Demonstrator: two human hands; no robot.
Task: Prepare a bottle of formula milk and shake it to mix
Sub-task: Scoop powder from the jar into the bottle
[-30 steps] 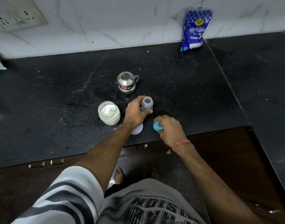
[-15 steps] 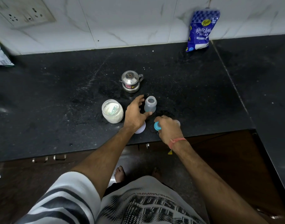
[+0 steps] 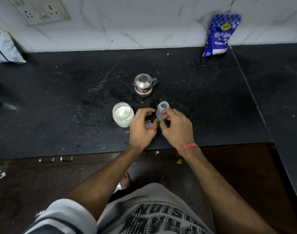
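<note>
A small translucent baby bottle (image 3: pixel 163 106) stands uncapped on the black counter (image 3: pixel 76 98). My right hand (image 3: pixel 177 128) is against the bottle's near side, its fingertips pinched on a teal-blue cap (image 3: pixel 159 116) that only shows as a sliver. My left hand (image 3: pixel 141 129) hovers just left of the bottle, fingers curled apart and holding nothing. A white lid (image 3: pixel 148 126) lies on the counter beneath that hand. To the left stands an open jar of white powder (image 3: pixel 123 115) with a pale scoop inside.
A small lidded steel pot (image 3: pixel 143 85) stands behind the bottle. A blue sugar bag (image 3: pixel 218 36) leans on the tiled wall at the back right, and a packet (image 3: pixel 5 46) at the far left. The counter's front edge (image 3: pixel 93 153) runs just under my wrists.
My left hand has let go of the bottle and drawn back to its left. My right hand has carried the blue cap up from the counter to the bottle's side.
</note>
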